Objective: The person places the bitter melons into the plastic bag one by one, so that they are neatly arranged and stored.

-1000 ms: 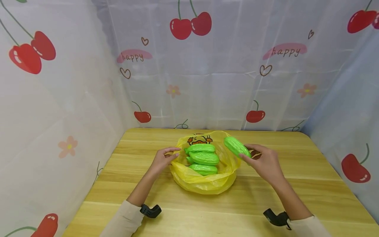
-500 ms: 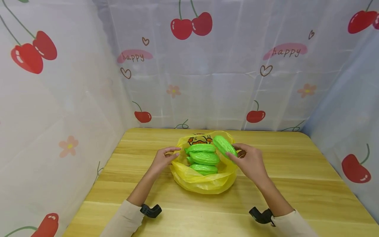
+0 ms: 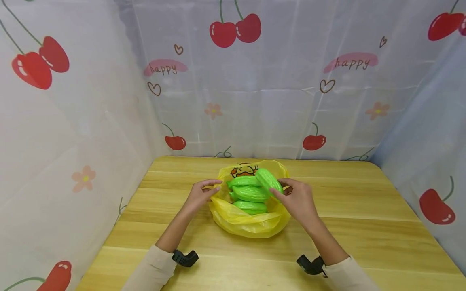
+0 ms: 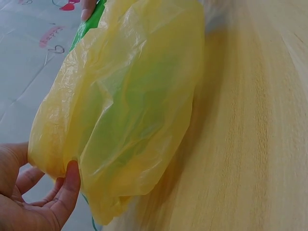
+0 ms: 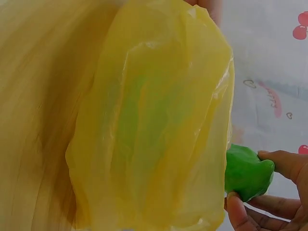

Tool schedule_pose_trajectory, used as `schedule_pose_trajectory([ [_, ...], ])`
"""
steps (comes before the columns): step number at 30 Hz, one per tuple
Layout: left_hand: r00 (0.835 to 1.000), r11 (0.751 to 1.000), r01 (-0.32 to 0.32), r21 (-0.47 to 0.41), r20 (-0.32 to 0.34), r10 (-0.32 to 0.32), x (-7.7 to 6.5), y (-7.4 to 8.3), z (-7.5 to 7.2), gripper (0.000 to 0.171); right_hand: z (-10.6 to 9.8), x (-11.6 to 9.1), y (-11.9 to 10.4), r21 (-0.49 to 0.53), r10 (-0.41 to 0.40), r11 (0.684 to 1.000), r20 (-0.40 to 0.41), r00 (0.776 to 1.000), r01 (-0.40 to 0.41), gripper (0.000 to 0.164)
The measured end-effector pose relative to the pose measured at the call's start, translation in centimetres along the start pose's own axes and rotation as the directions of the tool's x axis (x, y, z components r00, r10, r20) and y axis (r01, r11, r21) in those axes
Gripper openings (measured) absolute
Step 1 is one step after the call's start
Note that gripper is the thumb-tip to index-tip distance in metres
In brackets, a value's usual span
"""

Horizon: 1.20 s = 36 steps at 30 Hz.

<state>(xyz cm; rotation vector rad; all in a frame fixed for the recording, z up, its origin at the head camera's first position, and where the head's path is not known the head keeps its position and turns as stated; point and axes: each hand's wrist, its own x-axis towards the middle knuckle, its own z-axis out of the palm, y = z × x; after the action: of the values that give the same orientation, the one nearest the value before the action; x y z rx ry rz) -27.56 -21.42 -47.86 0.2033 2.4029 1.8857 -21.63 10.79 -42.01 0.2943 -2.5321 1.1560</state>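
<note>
A yellow plastic bag (image 3: 251, 228) stands with its mouth spread wide in the middle of the table. Several green, ridged bitter melons (image 3: 251, 194) lie stacked inside, dimly visible through the plastic in both wrist views. My left hand (image 3: 199, 196) pinches the bag's left rim between thumb and fingers; the left wrist view shows the thumb and fingers (image 4: 71, 180) around the edge. With my right hand (image 3: 298, 198) I grip one end of another bitter melon (image 3: 267, 180), tilted over the right side of the bag's mouth. Its far end overlaps the stacked ones in the head view.
The bag rests on a light wooden table (image 3: 364, 226). White curtains (image 3: 255, 113) printed with cherries and "happy" surround it at the back and both sides. Each wrist wears a black camera mount (image 3: 185, 258).
My right hand has carried its bitter melon leftward, from the bag's right rim to over the stacked ones. My left hand keeps its hold on the rim.
</note>
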Motion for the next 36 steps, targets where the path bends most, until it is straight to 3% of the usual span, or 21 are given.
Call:
schedule_pose_trajectory([
  [11, 1.000, 1.000, 0.013, 0.012, 0.024, -0.013, 0.22, 0.23, -0.01, 0.036, 0.78, 0.21, -0.27, -0.019, 0.064, 0.998, 0.020, 0.998, -0.064, 0.041],
  [26, 1.000, 1.000, -0.021, 0.008, 0.007, 0.021, 0.00, -0.01, -0.08, 0.034, 0.77, 0.53, -0.02, -0.156, 0.065, 0.986, -0.004, 0.998, -0.065, 0.043],
  [36, 1.000, 1.000, -0.015, -0.011, 0.015, 0.015, 0.08, 0.11, -0.14, 0.035, 0.81, 0.75, 0.56, -0.190, 0.077, 0.979, -0.022, 0.997, -0.080, 0.042],
])
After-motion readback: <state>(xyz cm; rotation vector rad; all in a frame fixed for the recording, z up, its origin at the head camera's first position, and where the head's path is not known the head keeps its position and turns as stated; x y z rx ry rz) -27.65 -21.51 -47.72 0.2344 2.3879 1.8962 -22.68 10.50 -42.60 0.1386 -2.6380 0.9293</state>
